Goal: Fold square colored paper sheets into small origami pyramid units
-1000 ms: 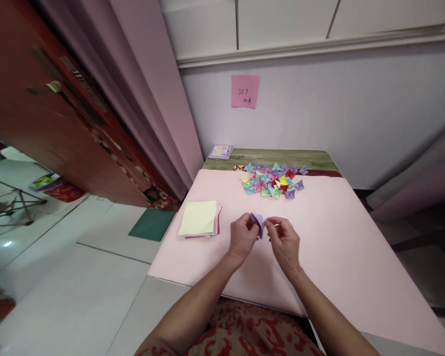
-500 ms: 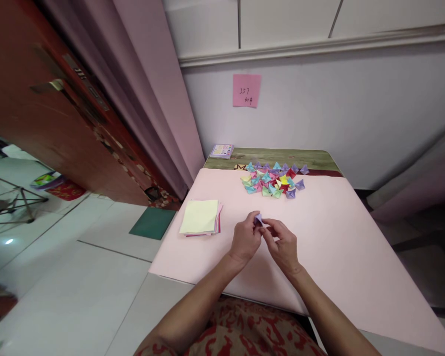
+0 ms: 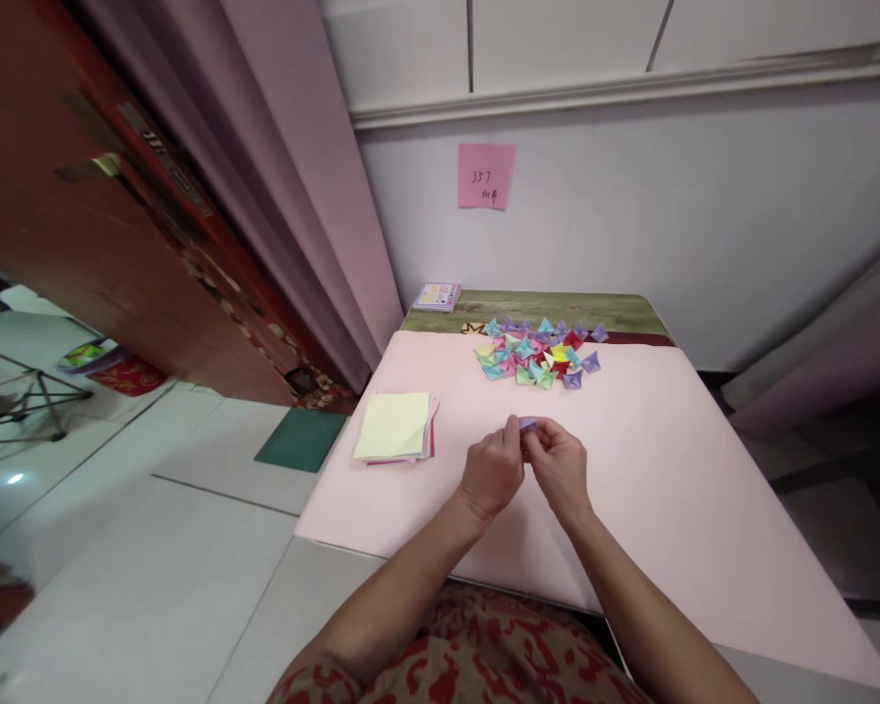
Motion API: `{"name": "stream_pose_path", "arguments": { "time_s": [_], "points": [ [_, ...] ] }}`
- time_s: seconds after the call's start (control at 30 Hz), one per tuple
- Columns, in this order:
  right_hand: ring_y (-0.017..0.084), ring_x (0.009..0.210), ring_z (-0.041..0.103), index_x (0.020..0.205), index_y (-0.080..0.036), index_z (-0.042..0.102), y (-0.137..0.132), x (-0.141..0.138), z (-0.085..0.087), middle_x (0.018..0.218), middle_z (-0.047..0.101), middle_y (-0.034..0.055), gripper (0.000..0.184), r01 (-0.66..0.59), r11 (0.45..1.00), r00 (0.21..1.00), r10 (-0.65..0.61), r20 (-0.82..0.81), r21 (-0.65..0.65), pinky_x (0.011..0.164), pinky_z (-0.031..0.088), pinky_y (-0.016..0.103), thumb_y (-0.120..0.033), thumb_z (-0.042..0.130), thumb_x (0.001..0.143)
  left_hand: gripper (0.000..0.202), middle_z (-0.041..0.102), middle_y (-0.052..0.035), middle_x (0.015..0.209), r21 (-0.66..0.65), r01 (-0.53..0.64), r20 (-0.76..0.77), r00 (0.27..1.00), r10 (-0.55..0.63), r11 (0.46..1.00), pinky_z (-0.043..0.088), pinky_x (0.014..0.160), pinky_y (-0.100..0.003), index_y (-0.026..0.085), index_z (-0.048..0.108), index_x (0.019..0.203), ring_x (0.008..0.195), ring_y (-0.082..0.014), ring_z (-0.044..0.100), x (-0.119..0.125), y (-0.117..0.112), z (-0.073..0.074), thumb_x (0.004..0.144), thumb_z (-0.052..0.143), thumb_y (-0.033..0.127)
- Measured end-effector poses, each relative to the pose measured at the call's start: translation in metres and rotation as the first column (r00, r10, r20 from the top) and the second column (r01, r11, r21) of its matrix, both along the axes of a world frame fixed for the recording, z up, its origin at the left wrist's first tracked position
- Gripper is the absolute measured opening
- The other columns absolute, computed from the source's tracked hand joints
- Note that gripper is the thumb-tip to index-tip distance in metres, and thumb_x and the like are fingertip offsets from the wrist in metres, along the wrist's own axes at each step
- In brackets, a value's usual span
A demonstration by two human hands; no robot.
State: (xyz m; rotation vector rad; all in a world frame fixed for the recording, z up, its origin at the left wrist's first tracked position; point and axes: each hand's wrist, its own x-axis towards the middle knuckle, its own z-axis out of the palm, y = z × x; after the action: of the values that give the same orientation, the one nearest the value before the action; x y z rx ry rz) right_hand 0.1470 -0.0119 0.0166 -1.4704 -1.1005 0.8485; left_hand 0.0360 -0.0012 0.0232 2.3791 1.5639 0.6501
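Note:
A small folded piece of purple paper (image 3: 528, 424) is pinched between my two hands, above the near middle of the table. My left hand (image 3: 493, 466) has its thumb and fingers closed at the paper's left edge. On the other side, my right hand (image 3: 559, 463) grips it with curled fingers. Much of the paper is hidden by the fingertips. Beyond the hands lies a cluster of folded paper shapes (image 3: 535, 354) in purple, blue, pink, yellow, green and red. Left of my left hand sits a stack of square paper sheets (image 3: 392, 426), pale yellow on top.
Pink paper (image 3: 675, 489) covers most of the table; its green wood-pattern far end (image 3: 557, 304) shows. A printed packet (image 3: 438, 296) rests in the far left corner. A pink note (image 3: 486, 176) is stuck to the wall. A red door (image 3: 117, 244) and purple curtain (image 3: 315, 176) stand left.
The purple folded paper has shifted slightly right and been turned, so less of it shows. My left fingers have moved in closer to my right hand.

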Motion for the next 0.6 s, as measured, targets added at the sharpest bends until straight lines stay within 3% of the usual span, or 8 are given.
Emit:
{"name": "stream_pose_path", "arguments": {
  "time_s": [0.07,0.2,0.37,0.5,0.6],
  "points": [
    [0.019,0.062,0.066,0.091,-0.021,0.073,0.004,-0.001,0.002,0.074,0.074,0.0026,0.022,0.01,1.0,0.999,-0.01,0.053,-0.011,0.06,0.052,0.027,-0.031,0.059,0.079,0.035,0.07,-0.0159,0.089,0.003,-0.002,-0.043,0.999,0.002,1.0,0.053,0.07,-0.03,0.012,0.053,0.124,0.082,-0.0255,0.069,0.002,0.0,-0.001,0.092,0.041,0.012],
    [0.017,0.055,0.062,0.088,-0.023,0.075,0.009,-0.001,-0.002,0.064,0.071,0.0011,0.023,0.038,0.997,0.942,-0.059,0.33,0.069,0.058,0.047,0.026,-0.029,0.055,0.079,0.037,0.07,-0.0141,0.087,-0.008,-0.039,-0.137,0.99,0.038,0.999,0.052,0.069,-0.027,0.012,0.05,0.128,0.081,-0.0234,0.069,0.004,0.003,-0.006,0.092,0.042,0.012],
    [0.018,0.057,0.063,0.09,-0.025,0.075,0.009,-0.001,-0.01,0.07,0.073,0.002,0.026,0.038,0.988,0.863,-0.107,0.493,0.148,0.061,0.046,0.028,-0.025,0.052,0.079,0.035,0.071,-0.0141,0.088,-0.039,-0.045,-0.119,0.992,0.04,0.998,0.052,0.069,-0.028,0.013,0.052,0.126,0.08,-0.0239,0.07,0.003,0.006,-0.01,0.093,0.04,0.013],
    [0.019,0.061,0.067,0.092,-0.024,0.073,0.005,-0.003,-0.012,0.072,0.073,0.0017,0.022,0.045,0.995,0.926,-0.075,0.369,0.087,0.064,0.05,0.029,-0.027,0.055,0.08,0.034,0.072,-0.0142,0.093,-0.08,-0.052,0.124,0.99,0.061,0.995,0.054,0.076,-0.033,0.014,0.059,0.12,0.084,-0.0248,0.07,-0.001,0.006,-0.01,0.091,0.042,0.013],
    [0.019,0.065,0.069,0.096,-0.024,0.07,-0.001,-0.005,-0.015,0.077,0.074,0.001,0.021,0.054,0.995,0.979,-0.07,0.192,0.088,0.066,0.053,0.029,-0.029,0.06,0.078,0.034,0.073,-0.0084,0.086,-0.202,-0.027,0.45,0.885,0.117,0.979,0.056,0.073,-0.033,0.018,0.065,0.114,0.076,-0.0201,0.069,-0.006,0.004,-0.009,0.089,0.043,0.015]
  ]
}}
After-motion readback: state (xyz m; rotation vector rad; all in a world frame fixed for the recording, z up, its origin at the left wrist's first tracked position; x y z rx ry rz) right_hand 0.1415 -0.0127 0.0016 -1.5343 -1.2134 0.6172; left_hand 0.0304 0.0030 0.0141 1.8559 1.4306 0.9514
